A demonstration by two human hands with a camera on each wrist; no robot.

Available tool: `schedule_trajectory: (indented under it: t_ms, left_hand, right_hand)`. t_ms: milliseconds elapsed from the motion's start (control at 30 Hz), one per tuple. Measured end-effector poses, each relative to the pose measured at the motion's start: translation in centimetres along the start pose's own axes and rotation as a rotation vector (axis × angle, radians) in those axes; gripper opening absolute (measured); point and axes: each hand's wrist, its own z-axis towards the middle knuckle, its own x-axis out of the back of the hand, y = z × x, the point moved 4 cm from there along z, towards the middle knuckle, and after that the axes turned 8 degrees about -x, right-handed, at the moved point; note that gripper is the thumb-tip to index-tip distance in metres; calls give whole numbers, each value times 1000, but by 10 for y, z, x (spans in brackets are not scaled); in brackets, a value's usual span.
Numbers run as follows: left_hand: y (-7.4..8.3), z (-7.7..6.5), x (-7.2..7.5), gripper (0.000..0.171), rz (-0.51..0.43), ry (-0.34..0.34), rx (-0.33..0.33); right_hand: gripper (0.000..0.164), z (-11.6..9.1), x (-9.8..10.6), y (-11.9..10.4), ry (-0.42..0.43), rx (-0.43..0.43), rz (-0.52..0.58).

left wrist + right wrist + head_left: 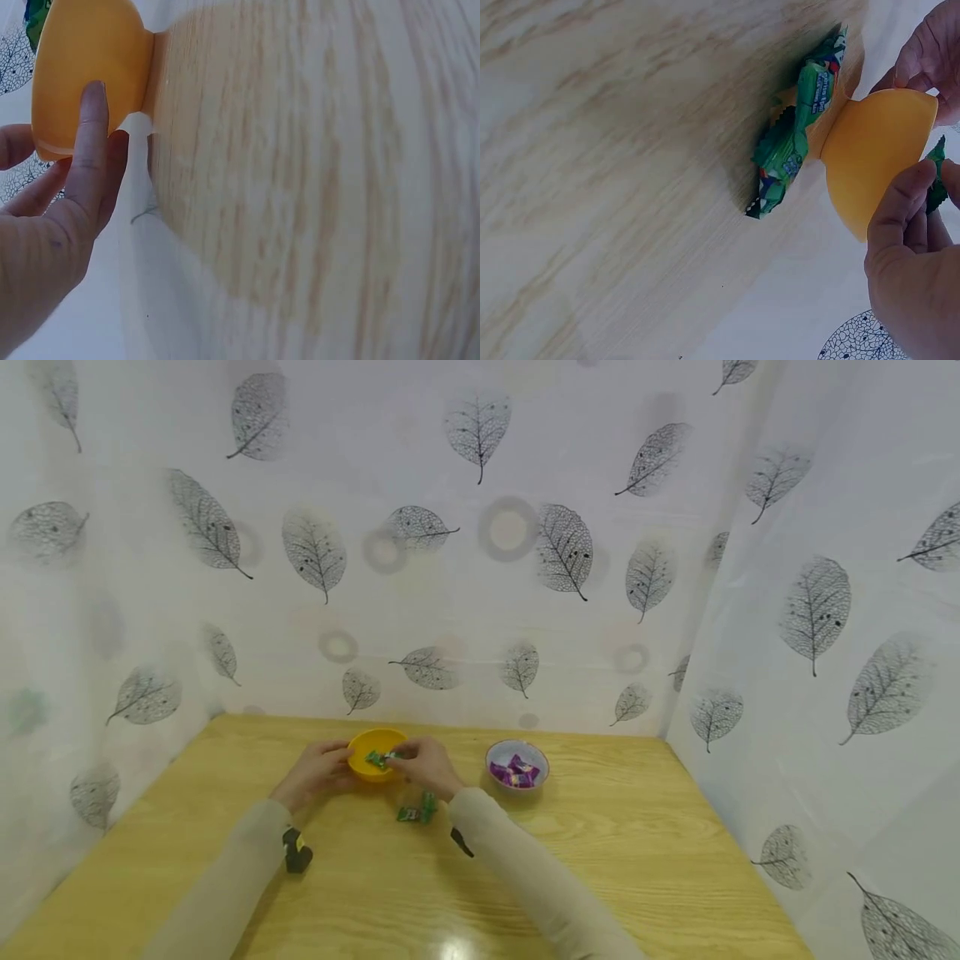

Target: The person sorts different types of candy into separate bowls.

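A yellow bowl [384, 740] stands on the table, and my left hand [318, 772] holds it by its left side. In the left wrist view the index finger [91, 142] lies along the bowl's outer wall, with the thumb at the rim. My right hand [430, 767] pinches a green-wrapped candy [937, 174] over the bowl's right edge. Inside the bowl lies another green candy [375, 760]. Two more green-wrapped candies, one flat [408, 814] and one beside it [428, 807], rest on the table below the right hand.
Right of the hands stands a white bowl [517, 747] with several purple-wrapped candies [516, 771] in it. The wooden table [637, 852] meets leaf-patterned sheeting [480, 568] at the back and sides. Dark bands sit on both wrists.
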Motion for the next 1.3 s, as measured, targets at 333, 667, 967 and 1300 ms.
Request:
schedule_trajectory:
  t_ms: [333, 667, 967, 1300]
  left_hand:
    - [-3, 3, -2, 52, -11, -6, 11]
    - [-4, 2, -1, 52, -1, -2, 5]
    - [-5, 1, 0, 51, -42, 2, 3]
    - [-7, 0, -2, 52, -42, 5, 17]
  right_hand:
    - [32, 2, 3, 4, -57, 27, 53]
    - [26, -3, 14, 12, -104, 73, 11]
    - [21, -8, 26, 24, -160, 57, -96]
    - [33, -10, 32, 43, -283, 108, -197]
